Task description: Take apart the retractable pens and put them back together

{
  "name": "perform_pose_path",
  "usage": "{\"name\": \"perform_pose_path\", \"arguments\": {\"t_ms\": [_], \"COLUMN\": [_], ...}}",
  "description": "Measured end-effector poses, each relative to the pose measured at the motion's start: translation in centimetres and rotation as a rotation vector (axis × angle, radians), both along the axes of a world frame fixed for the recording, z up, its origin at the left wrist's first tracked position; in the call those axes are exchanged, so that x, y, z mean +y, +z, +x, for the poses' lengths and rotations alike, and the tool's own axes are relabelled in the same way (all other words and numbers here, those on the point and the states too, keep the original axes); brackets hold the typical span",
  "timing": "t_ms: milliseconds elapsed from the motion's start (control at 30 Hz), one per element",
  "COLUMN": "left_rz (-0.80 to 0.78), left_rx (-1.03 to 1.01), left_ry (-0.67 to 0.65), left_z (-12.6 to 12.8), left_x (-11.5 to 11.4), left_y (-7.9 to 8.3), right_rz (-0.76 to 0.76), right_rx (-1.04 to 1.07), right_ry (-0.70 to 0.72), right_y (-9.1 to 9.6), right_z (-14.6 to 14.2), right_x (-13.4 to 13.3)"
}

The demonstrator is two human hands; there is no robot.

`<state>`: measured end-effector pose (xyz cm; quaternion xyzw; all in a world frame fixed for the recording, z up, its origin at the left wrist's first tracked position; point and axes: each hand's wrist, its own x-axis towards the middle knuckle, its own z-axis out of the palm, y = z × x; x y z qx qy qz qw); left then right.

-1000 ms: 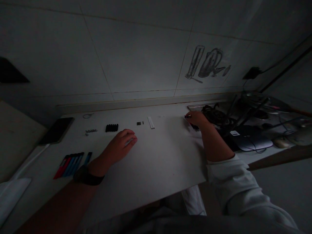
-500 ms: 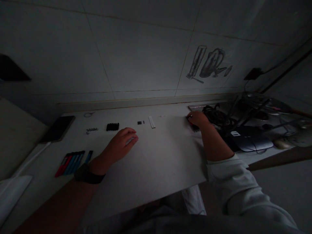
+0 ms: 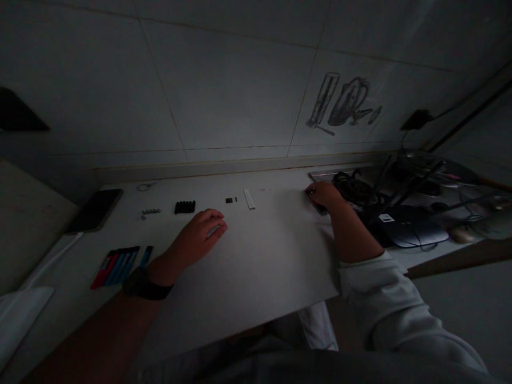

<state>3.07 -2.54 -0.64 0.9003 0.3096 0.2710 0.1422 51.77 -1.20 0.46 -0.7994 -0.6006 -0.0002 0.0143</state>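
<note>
My left hand [image 3: 200,234] rests over the table [image 3: 260,277] with thumb and fingers apart and nothing between them. Just beyond it lie a row of short black cylinders [image 3: 184,207] and some tiny black pieces [image 3: 229,200]. Two thin white sticks [image 3: 248,199] lie farther right, beside tiny pale bits [image 3: 266,189]. At the right, my right hand [image 3: 323,193] has its fingers closed at a small pile of dark and reddish pieces [image 3: 320,209]; the fingertips hide what they grip. Red and blue pen-like tubes [image 3: 118,266] lie by my left wrist.
Small metallic pieces [image 3: 151,212] and a thin loop [image 3: 145,186] lie at the back left, near a phone [image 3: 96,210]. A gas stove [image 3: 354,186] and a dark flat device [image 3: 416,229] with a cable stand on the right. The tiled wall [image 3: 232,96] bounds the back.
Almost nothing differs. Both hands stay in place, the right one still at the small pile; the view has shifted very slightly.
</note>
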Motion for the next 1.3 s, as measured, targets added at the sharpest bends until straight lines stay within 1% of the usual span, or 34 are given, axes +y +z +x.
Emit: {"name": "perform_pose_path", "arguments": {"t_ms": [267, 467, 533, 633, 733, 867, 933, 1000, 1067, 1100, 1167, 1233, 1300], "left_rz": [-0.02, -0.01, -0.007, -0.004, -0.019, -0.076, -0.08, -0.069, -0.055, -0.051, -0.047, -0.041, -0.032], "left_rx": [0.011, 0.016, 0.014, 0.013, 0.01, 0.011, 0.023, 0.035, 0.03, 0.024, 0.024, 0.038, 0.038], "left_ry": [-0.002, -0.01, -0.004, -0.002, 0.006, 0.04, 0.049, 0.053, 0.05, 0.05, 0.069, 0.094, 0.115], "left_z": [0.1, 0.1, 0.1, 0.1, 0.2, 0.1, 0.1, 0.0, 0.1, 0.1, 0.1, 0.1, 0.0], "left_x": [0.0, 0.0, -0.1, -0.2, -0.4, -0.4, -0.5, -0.5, -0.6, -0.6, -0.5, -0.5, -0.4], "left_y": [0.2, 0.1, 0.2, 0.5, 0.9, 1.1, 1.1, 1.1, 1.1, 1.0, 1.0, 1.1, 1.3], "right_rz": [-0.006, 0.005, 0.035, 0.168, 0.372, 0.654, 0.745, 0.797, 0.816, 0.809, 0.75, 0.637, 0.462], "right_rx": [0.016, 0.023, 0.033, 0.074, 0.136, 0.296, 0.369, 0.416, 0.467, 0.493, 0.546, 0.594, 0.556], "right_ry": [-0.015, -0.005, -0.008, 0.017, 0.085, 0.229, 0.318, 0.405, 0.478, 0.51, 0.559, 0.605, 0.656], "right_y": [-0.1, 0.3, 0.6, 1.4, 2.8, 5.6, 7.3, 8.7, 9.4, 9.3, 8.0, 5.5, 2.6], "right_z": [-0.2, -0.4, -0.6, -1.5, -3.8, -8.7, -11.4, -14.2, -17.0, -18.3, -20.8, -23.0, -24.4], "right_x": [0.0, -0.3, -0.3, -0.4, -0.7, -1.7, -2.2, -2.7, -2.8, -2.8, -2.7, -2.7, -2.7]}}
